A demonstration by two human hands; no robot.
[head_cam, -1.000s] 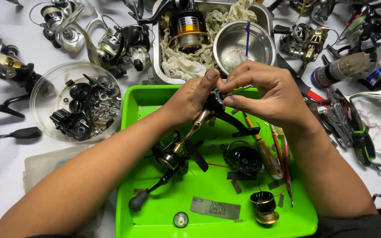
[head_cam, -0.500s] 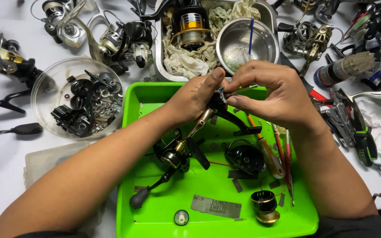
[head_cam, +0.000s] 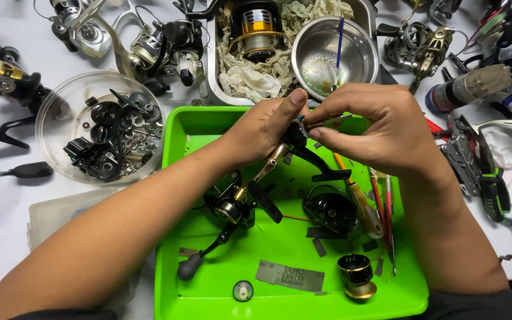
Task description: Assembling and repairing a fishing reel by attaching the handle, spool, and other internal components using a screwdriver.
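Over a bright green tray (head_cam: 182,154) my left hand (head_cam: 262,127) grips the upper end of a black and gold fishing reel body (head_cam: 238,198), whose crank handle (head_cam: 200,255) hangs down toward the tray floor. My right hand (head_cam: 380,127) pinches a thin metal tool (head_cam: 327,122) at the top of that reel part, right beside my left thumb. Both hands meet above the tray's far edge.
In the tray lie a black reel cover (head_cam: 330,208), a gold spool (head_cam: 357,275), a screwdriver (head_cam: 362,204), red-handled tools (head_cam: 386,219) and a grey label. A clear bowl of black parts (head_cam: 105,133) sits left; a steel bowl (head_cam: 330,56), more reels and pliers (head_cam: 478,172) surround it.
Both hands and the reel part have stayed almost in place above the tray's far edge; my right fingers have shifted slightly on the thin tool.
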